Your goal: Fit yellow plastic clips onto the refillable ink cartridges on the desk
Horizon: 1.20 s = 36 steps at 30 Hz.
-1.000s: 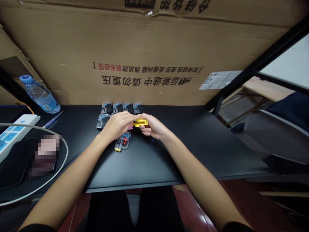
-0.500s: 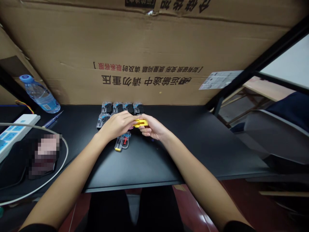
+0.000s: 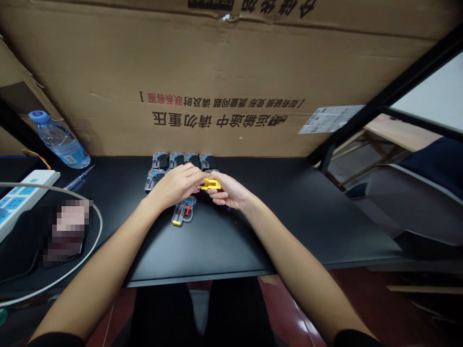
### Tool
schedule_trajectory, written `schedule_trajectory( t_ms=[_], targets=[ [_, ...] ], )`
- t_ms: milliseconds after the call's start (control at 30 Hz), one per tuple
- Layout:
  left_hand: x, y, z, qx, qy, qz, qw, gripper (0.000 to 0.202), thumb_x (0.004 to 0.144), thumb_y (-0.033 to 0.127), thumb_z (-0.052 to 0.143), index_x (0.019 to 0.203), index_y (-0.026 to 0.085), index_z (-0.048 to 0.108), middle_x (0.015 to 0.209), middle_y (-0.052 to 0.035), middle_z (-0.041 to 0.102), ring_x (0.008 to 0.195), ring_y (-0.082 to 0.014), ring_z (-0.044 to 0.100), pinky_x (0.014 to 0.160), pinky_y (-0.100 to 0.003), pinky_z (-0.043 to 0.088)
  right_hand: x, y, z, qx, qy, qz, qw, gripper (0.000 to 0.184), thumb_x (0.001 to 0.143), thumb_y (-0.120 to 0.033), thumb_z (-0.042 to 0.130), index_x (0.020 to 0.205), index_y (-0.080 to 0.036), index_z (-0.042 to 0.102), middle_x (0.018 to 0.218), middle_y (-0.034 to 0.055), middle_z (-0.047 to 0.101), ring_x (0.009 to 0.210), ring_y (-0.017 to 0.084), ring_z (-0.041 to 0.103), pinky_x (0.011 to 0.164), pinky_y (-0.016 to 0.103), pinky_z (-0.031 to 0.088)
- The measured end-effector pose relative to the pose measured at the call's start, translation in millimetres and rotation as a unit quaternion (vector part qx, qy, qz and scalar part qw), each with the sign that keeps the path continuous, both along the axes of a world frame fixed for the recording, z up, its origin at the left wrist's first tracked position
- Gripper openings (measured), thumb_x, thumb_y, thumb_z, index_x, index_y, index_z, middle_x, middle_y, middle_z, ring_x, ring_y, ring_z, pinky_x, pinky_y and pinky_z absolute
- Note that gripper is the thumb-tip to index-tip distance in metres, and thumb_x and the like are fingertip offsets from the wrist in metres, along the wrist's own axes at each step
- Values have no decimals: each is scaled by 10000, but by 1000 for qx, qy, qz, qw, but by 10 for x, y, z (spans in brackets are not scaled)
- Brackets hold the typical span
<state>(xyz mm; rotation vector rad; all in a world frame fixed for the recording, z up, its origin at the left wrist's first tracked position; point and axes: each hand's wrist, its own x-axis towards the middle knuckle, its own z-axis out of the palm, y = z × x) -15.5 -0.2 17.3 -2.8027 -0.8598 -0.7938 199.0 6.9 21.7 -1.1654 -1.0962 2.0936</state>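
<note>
Almost nothing has moved since the earlier frames: both hands have stayed locked on the same yellow plastic clip [image 3: 211, 183], which has only crept slightly toward me.

From my remote seat I see the left hand [image 3: 176, 185] and right hand [image 3: 227, 191] meeting just above the black table [image 3: 224, 241], fingertips of each pinched on opposite ends of the clip, which hangs between them a little above the tabletop. Under the left hand lies a clear ink cartridge with a red and yellow part [image 3: 183, 212]. Behind the hands stand clear blue-labelled ink cartridges [image 3: 183, 160] in rows against the cardboard box [image 3: 224, 72]. Far left are a water bottle [image 3: 60, 141], a pen [image 3: 78, 178] and a white power strip [image 3: 21, 197].
</note>
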Motion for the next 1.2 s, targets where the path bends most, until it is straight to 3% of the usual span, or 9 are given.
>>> schedule_trajectory(
  t_ms=[133, 300, 367, 500, 633, 767, 867, 1000, 1200],
  targets=[
    [22, -54, 88, -23, -26, 80, 996, 312, 1135, 306, 456, 1291, 185, 699, 1185, -124, 773, 1049, -248, 692, 923, -363, 520, 92, 20, 76, 116, 0, -56, 992, 222, 1038, -387, 595, 937, -190, 622, 558, -97, 420, 385, 52, 212, 362, 162, 349],
    [24, -209, 257, -133, 98, 232, 959, 480, 1033, 591, 565, 819, 196, 733, 704, -83, 709, 707, -264, 711, 708, -344, 488, 243, 126, 87, 202, 14, -140, 969, 450, 899, -597, 816, 1026, -193, 664, 666, -80, 522, 438, 47, 328, 396, 187, 318],
    [17, -263, 273, -163, 144, 234, 948, 514, 910, 697, 682, 770, 203, 714, 694, -83, 706, 686, -278, 714, 671, -339, 475, 269, 157, 72, 215, 17, -155, 964, 488, 862, -615, 847, 1057, -201, 676, 695, -85, 517, 454, 45, 334, 408, 195, 313],
    [22, -315, 230, -230, 165, 192, 940, 599, 703, 713, 866, 1019, 220, 736, 819, -71, 762, 733, -298, 731, 639, -331, 464, 265, 163, 51, 244, 18, -162, 956, 512, 798, -537, 910, 1130, -214, 691, 710, -97, 499, 479, 46, 355, 432, 202, 320],
    [71, -320, 195, -303, 159, 138, 930, 606, 763, 662, 857, 1190, 253, 728, 852, -49, 768, 749, -282, 723, 656, -326, 452, 240, 142, 41, 258, 6, -152, 954, 483, 754, -391, 925, 1141, -199, 708, 683, -100, 518, 510, 57, 435, 472, 193, 395],
    [121, -306, 193, -334, 152, 116, 923, 556, 801, 618, 855, 1206, 256, 734, 899, -55, 765, 766, -265, 712, 627, -309, 414, 216, 146, 19, 276, -20, -175, 945, 415, 745, -376, 893, 1082, -180, 749, 851, -19, 687, 641, 93, 596, 542, 209, 519],
    [125, -260, 177, -363, 88, 77, 924, 441, 850, 516, 837, 1172, 236, 725, 874, -30, 745, 753, -230, 695, 627, -298, 420, 189, 152, -4, 296, -40, -195, 934, 382, 747, -402, 880, 1026, -157, 790, 987, 57, 769, 786, 147, 704, 637, 243, 598],
    [111, -166, 108, -386, -113, 67, 913, 415, 895, 522, 781, 1158, 211, 700, 930, -31, 760, 755, -199, 700, 680, -301, 499, 152, 150, -29, 317, -47, -217, 922, 332, 769, -422, 867, 943, -144, 819, 970, 97, 814, 888, 201, 766, 811, 302, 636],
    [169, -88, 57, -514, -392, 75, 759, 484, 945, 511, 749, 1283, 197, 606, 829, -11, 709, 628, -165, 676, 600, -288, 550, 146, 150, -54, 404, -79, -214, 886, 337, 793, -479, 859, 912, -166, 821, 876, 77, 821, 818, 236, 774, 806, 353, 614]
  ],
)
